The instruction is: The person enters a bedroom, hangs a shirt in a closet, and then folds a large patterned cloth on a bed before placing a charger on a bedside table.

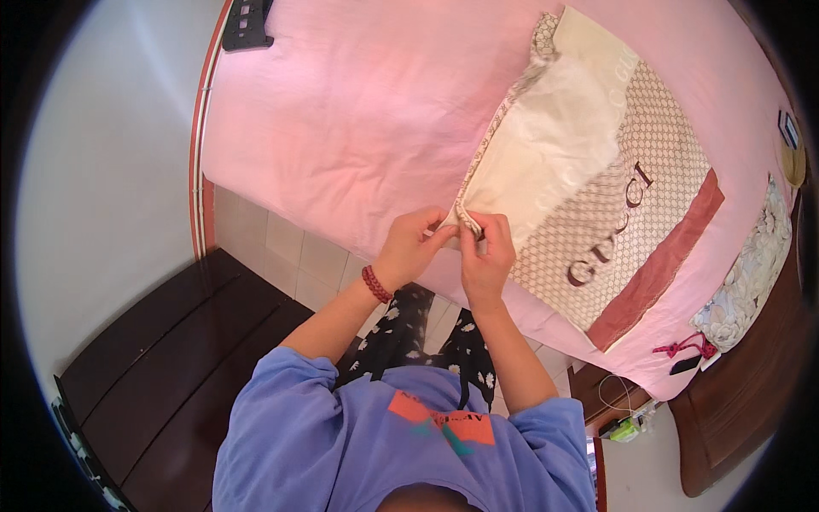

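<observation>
A large cream-and-brown patterned cloth (659,128), perhaps a shawl, bears big Gucci lettering and a reddish band along one end. It lies spread over a pink bedsheet (358,109), with a plain cream part showing along its left side. My left hand (413,240) pinches the cloth's near corner between thumb and fingers. Close beside it, my right hand (487,249) grips a narrow folded edge of the same cloth. From my fingers this rolled or folded edge runs away towards the far side, where it bunches up.
A black plastic object (248,25) sits at the bed's far left corner. To the right are a floral pillow (745,281), a dark phone-like item (686,365) and a pink cord (681,347). A dark wooden bench (173,358) stands at lower left, a wooden headboard (723,422) at lower right.
</observation>
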Demonstrator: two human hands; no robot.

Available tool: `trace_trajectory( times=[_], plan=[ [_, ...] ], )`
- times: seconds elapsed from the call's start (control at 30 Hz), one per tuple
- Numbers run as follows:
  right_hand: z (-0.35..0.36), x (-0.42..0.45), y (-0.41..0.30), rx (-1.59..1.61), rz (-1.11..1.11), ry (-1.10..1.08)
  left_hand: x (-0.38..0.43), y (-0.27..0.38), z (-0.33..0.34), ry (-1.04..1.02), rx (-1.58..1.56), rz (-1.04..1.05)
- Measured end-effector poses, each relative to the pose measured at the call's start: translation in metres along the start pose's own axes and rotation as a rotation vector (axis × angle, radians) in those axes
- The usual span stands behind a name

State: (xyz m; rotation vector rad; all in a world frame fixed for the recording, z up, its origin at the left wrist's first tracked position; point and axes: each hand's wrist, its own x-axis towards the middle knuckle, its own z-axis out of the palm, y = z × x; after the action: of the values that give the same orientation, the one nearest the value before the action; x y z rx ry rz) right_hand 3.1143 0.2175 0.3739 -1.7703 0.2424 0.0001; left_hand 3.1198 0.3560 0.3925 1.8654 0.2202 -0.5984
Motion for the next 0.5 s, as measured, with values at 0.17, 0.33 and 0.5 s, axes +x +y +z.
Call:
trace_trajectory(
  times=[0.17, 0.33, 0.5],
  plan=[
    [-0.015, -0.009, 0.002, -0.114, -0.106, -0.012, 0.002, 0.001, 0.01, 0.002, -0.179, 0.019],
    [-0.015, -0.012, 0.001, -0.221, -0.257, -0.061, 0.0, 0.006, 0.007, -0.032, -0.65, -0.275],
    [-0.023, -0.014, 0.004, -0.235, -0.281, -0.123, 0.004, 0.003, 0.003, -0.126, -0.529, -0.326]
  ],
)
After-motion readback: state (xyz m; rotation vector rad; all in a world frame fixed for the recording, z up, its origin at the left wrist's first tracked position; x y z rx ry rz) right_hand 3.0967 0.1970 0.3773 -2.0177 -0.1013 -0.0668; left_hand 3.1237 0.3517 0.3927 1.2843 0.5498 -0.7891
